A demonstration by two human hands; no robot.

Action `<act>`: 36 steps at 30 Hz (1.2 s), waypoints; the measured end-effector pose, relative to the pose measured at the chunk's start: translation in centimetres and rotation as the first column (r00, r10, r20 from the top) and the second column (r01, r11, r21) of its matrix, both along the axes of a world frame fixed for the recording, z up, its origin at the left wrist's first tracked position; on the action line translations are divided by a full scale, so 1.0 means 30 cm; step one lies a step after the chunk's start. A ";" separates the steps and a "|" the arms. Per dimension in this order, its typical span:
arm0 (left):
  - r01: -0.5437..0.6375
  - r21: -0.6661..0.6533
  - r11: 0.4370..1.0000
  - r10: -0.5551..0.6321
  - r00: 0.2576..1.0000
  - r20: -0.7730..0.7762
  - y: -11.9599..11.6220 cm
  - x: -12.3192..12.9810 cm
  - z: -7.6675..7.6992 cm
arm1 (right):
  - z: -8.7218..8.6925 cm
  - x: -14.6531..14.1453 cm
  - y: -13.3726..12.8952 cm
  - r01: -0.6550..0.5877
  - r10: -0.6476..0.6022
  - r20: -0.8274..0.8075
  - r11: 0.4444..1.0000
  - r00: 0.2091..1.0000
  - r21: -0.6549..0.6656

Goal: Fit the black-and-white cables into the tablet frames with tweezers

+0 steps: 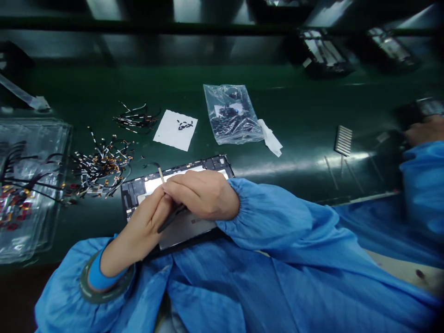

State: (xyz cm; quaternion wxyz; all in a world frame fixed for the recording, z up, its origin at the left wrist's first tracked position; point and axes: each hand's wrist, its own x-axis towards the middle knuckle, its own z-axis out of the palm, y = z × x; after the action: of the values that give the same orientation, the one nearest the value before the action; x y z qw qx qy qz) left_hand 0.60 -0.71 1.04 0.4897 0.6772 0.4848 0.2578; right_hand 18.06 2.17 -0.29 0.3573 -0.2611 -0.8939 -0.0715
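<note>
Both hands meet over an open flat device (187, 231) with a black frame and silver plates, lying tilted near the table's front edge. My left hand (149, 222) has its fingers pinched on a thin cable (161, 174), whose pale strip and dark end rise above the fingertips. My right hand (204, 194) is closed, its fingertips touching those of my left hand; what it grips is hidden. A dark slim tool (169, 219) shows beneath the hands, and I cannot make out which one holds it.
Loose cables (102, 166) and clear trays (31, 240) lie left. Beyond the device are a white sheet (173, 134) with small black pieces, a plastic bag (234, 115) and a white scrap (272, 138). A ribbed block (343, 140) and another person's hand (425, 130) are right.
</note>
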 end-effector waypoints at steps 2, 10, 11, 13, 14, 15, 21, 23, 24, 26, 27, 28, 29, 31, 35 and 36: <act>0.014 0.012 1.000 -0.014 1.000 -0.016 0.002 0.003 0.002 | -0.002 0.009 0.000 -0.010 0.011 0.012 1.000 1.000 -0.013; -0.085 -0.234 0.968 0.156 0.941 0.300 0.001 0.009 0.001 | 0.023 0.042 0.027 0.150 -0.149 -0.218 0.989 0.964 -0.012; -0.083 -0.320 0.944 0.215 0.890 0.403 0.002 0.005 0.004 | 0.029 0.050 0.029 0.192 -0.192 -0.278 0.981 0.941 -0.029; -0.034 -0.412 0.910 0.284 0.776 0.563 0.006 -0.003 0.017 | 0.030 0.060 0.026 0.193 -0.201 -0.306 0.979 0.931 -0.058; -0.009 -0.430 0.903 0.295 0.742 0.602 0.007 -0.006 0.025 | 0.025 0.062 0.023 0.145 -0.156 -0.283 0.988 0.946 -0.061; 0.011 -0.444 0.896 0.296 0.732 0.614 0.008 -0.008 0.033 | 0.018 0.061 0.019 0.081 -0.095 -0.247 0.995 0.964 -0.064; -0.020 -0.497 0.868 0.331 0.769 0.547 0.003 -0.005 0.046 | 0.014 0.035 0.029 -0.046 -0.096 -0.346 0.923 0.933 -0.382; 0.012 -0.498 0.867 0.292 0.797 0.528 0.002 0.000 0.042 | 0.044 0.020 0.044 -0.132 -0.192 -0.394 0.738 0.899 -0.661; 0.028 -0.497 0.867 0.270 0.812 0.517 0.001 0.002 0.040 | 0.059 0.009 0.050 -0.189 -0.231 -0.406 0.619 0.884 -0.762; 0.036 -0.496 0.867 0.245 0.837 0.489 0.001 0.004 0.035 | 0.084 -0.014 0.061 -0.292 -0.268 -0.422 0.413 0.866 -0.863; 0.025 -0.502 0.865 0.250 0.845 0.473 0.001 0.005 0.032 | 0.091 -0.025 0.064 -0.323 -0.283 -0.432 0.359 0.856 -0.876; 0.002 -0.507 0.862 0.269 0.846 0.460 0.000 0.005 0.027 | 0.095 -0.034 0.066 -0.336 -0.308 -0.442 0.341 0.842 -0.878; -0.039 -0.507 0.861 0.302 0.841 0.449 -0.001 0.004 0.021 | 0.095 -0.040 0.067 -0.332 -0.341 -0.451 0.354 0.824 -0.874; -0.212 -0.443 0.871 0.409 0.812 0.417 -0.004 0.003 0.008 | 0.088 -0.044 0.064 -0.275 -0.402 -0.456 0.432 0.794 -0.859; -0.652 0.014 0.758 0.638 0.745 0.195 -0.015 0.004 -0.004 | 0.053 -0.042 0.041 -0.054 -0.338 -0.427 0.728 0.839 -0.684; -0.688 0.145 0.711 0.673 0.726 0.141 -0.017 0.005 -0.003 | 0.044 -0.044 0.033 -0.003 -0.293 -0.404 0.806 0.867 -0.592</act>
State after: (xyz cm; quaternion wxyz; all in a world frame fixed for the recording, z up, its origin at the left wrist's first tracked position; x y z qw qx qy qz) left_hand 0.76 -1.21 0.94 0.3130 0.4834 0.6542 0.4903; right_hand 16.72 3.16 1.03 0.4636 -0.4353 -0.7336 0.2396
